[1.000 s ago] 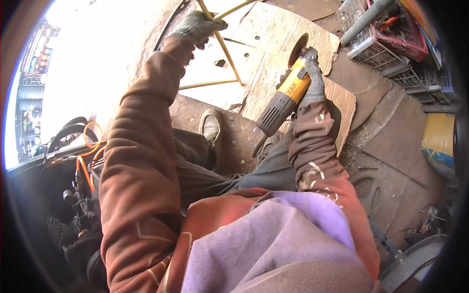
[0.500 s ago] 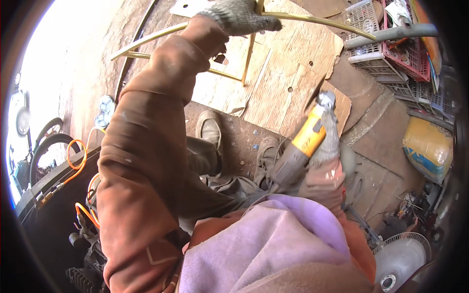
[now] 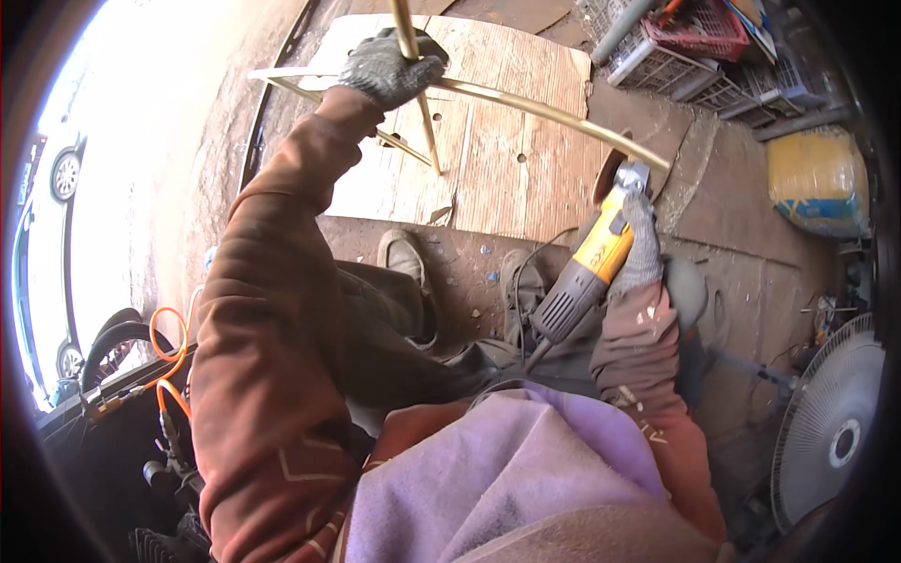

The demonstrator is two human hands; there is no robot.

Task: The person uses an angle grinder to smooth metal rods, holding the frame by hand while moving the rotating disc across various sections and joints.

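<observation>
A: What are the fingers holding?

B: Gloved fingers of the left hand (image 3: 389, 70) clench a brass-coloured metal frame (image 3: 535, 106) where its rods meet; those of the right hand (image 3: 641, 239) wrap the yellow-and-grey angle grinder (image 3: 601, 249) close to its head.

A: And the frame itself?

B: It stretches across a cardboard sheet (image 3: 507, 178) spread on the floor (image 3: 465, 281), one long rod reaching right to pass over the grinder's brown disc (image 3: 610, 172). Whether disc and rod touch is impossible to tell from here, as is whether the disc spins.

A: What does good work call for at this point?

B: In my judgement, a firm left grip kept well back from the disc, as here, since a thin rod held at one end is likely to chatter. Light pressure and a shallow angle should suit it better than force. One hand on a grinder invites a kick, so a braced forearm would help.

A: Anything farther out?

B: The worker's shoes (image 3: 404, 258) stand below the cardboard, worth keeping out of any spark line. Plastic crates (image 3: 671, 70) sit at upper right, a fan (image 3: 817, 441) at lower right.
</observation>
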